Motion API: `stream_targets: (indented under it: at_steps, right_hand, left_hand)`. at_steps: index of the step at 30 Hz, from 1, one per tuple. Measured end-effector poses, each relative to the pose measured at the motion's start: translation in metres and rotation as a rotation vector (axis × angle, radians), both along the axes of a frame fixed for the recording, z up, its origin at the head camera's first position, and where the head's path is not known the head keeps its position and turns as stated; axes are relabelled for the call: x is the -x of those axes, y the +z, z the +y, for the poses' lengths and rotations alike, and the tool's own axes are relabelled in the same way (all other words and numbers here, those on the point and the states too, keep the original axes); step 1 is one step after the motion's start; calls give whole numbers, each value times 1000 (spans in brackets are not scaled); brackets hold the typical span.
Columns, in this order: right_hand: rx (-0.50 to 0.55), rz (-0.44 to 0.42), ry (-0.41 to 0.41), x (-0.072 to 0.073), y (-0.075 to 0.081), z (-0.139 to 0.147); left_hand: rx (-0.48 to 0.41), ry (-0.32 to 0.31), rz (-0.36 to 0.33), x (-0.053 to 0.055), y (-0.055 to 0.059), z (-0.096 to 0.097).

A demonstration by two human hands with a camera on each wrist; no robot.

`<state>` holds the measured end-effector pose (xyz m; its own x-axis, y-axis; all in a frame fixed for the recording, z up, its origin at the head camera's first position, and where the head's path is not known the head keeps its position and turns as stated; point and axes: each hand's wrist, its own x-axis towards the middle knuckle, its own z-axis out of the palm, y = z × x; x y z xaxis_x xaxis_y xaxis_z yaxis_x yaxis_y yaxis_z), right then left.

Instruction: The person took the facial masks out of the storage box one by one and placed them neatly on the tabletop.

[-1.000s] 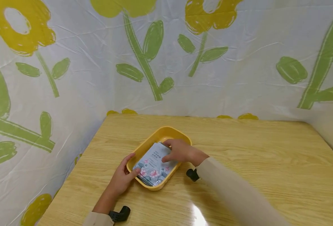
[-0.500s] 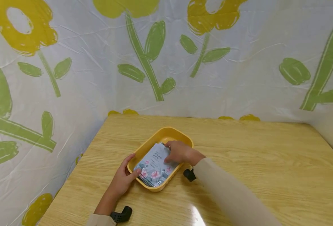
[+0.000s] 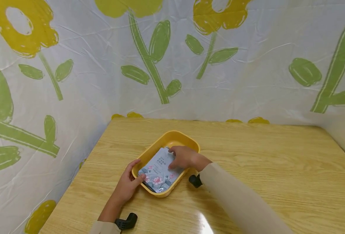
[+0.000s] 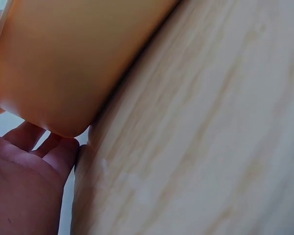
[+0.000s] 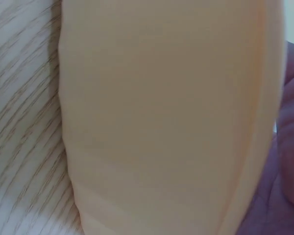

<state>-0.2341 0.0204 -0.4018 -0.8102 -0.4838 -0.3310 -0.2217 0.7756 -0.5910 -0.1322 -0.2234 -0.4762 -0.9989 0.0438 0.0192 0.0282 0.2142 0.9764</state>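
A yellow plastic bin (image 3: 184,137) stands at a slant on the table, with a stack of flat pale-blue packets (image 3: 158,169) inside, printed with pink flowers and small text. My left hand (image 3: 125,186) grips the bin's near-left corner, thumb over the rim and fingers against the outer wall. In the left wrist view, those fingers touch the bin's outside (image 4: 68,58). Reaching over the right rim, my right hand (image 3: 187,156) holds the top packet by its far and right edges, fingers and thumb spread across it. The bin's wall (image 5: 157,112) hides most of that hand in the right wrist view.
The wooden table (image 3: 263,162) extends to the right of the bin. A white cloth (image 3: 248,81) with yellow flowers and green leaves hangs behind and along the left side. Black wrist devices (image 3: 127,221) sit at both cuffs.
My right hand has shifted very slightly left in the bin since the first frame. The top packet has moved a little, now covering more of the stack's edges. My left hand stays on the corner.
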Motion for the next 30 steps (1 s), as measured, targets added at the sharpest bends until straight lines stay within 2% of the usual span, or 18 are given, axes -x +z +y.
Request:
stream_targets:
  at_steps: [7,20,30]
  right_hand:
    - [99,-1,18,3,0,2]
    - [407,-61,-59,6,4,11]
    - [481,-52,60,-2,6,18]
  left_hand:
    - [-38,-3,8,1,-3,1]
    - [-46,-2,8,-1,-3,1]
    - [-24,2,3,-2,-1,1]
